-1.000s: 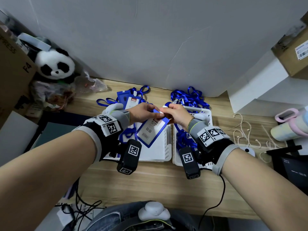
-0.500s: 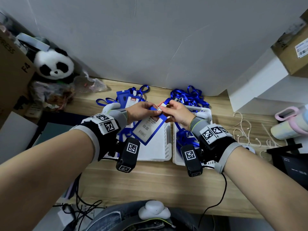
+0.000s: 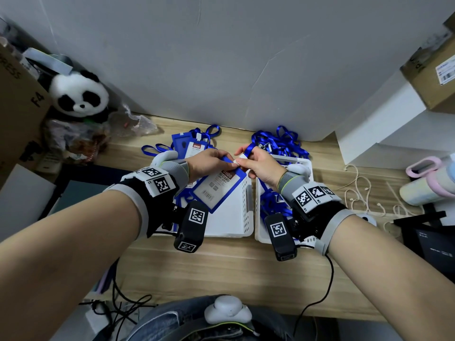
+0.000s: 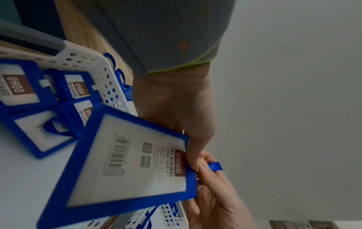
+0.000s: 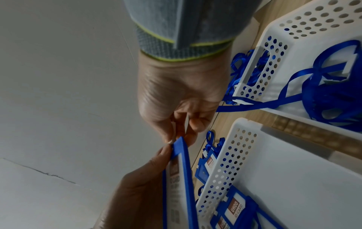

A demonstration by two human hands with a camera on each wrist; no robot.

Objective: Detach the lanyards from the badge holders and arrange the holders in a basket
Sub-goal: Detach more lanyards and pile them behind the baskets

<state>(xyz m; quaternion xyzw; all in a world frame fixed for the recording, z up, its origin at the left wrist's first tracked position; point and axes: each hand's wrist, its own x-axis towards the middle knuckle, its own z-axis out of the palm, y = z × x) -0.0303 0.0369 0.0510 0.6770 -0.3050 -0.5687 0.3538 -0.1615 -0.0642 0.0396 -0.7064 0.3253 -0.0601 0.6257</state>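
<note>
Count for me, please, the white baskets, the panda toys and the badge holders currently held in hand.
White baskets: 2, left and right
Panda toys: 1
Badge holders in hand: 1
Total: 4

Wooden table (image 3: 221, 271): two white baskets (image 3: 236, 217), loose lanyards (image 3: 278, 141), holders (image 3: 187, 143), panda (image 3: 78, 94).

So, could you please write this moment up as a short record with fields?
left hand: holds the top edge of a blue badge holder
right hand: pinches the white tab at the holder's top, lanyard looped over a finger
left basket: some holders inside
right basket: loose lanyards
desk: more holders behind left basket
</note>
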